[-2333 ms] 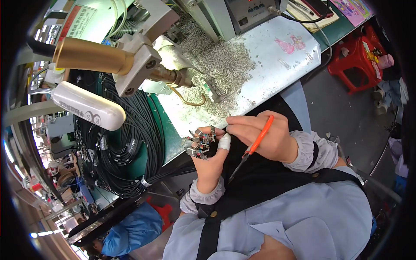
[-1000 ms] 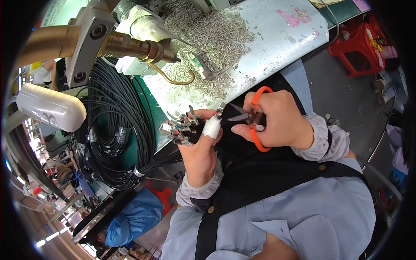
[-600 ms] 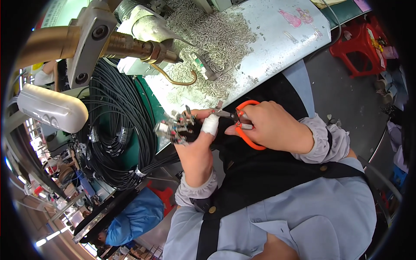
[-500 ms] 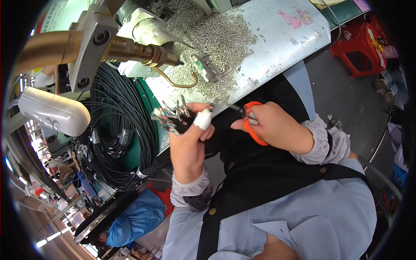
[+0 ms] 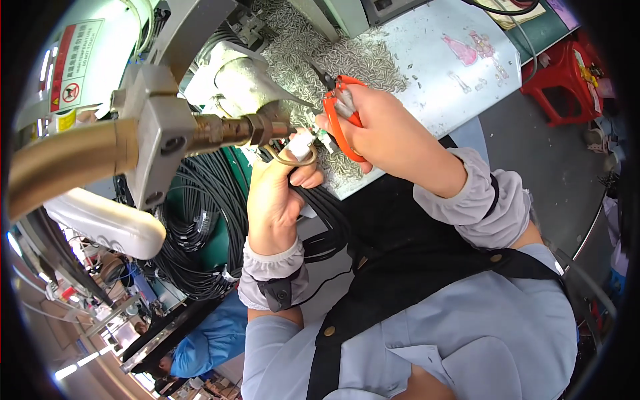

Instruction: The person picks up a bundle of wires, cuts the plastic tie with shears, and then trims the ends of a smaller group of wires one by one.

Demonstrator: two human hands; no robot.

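My left hand (image 5: 270, 197), white tape round one digit, is closed under the brass tip of the soldering fixture (image 5: 230, 131). Black cables (image 5: 327, 213) run from it down toward my lap. Just past its fingertips, a small white and green connector piece (image 5: 325, 139) shows between my hands, partly hidden. My right hand (image 5: 393, 133) grips orange-handled snips (image 5: 341, 137), their dark jaws pointing up and away over the metal pieces. Its thumb and fingertips come close to the connector piece; whether they touch it I cannot tell.
Many small metal pieces (image 5: 373, 60) cover the pale bench top (image 5: 453, 87). A curved brass tube hangs beside my left fingers. Coiled black cable (image 5: 200, 233) and a white lamp (image 5: 107, 223) are at left. A red stool (image 5: 560, 87) stands right; a co-worker in blue (image 5: 210, 343) sits lower left.
My right hand with the snips has moved up and left over the bench. My left hand has come under the brass tip, and the splayed wire ends no longer show. The view has shifted slightly.
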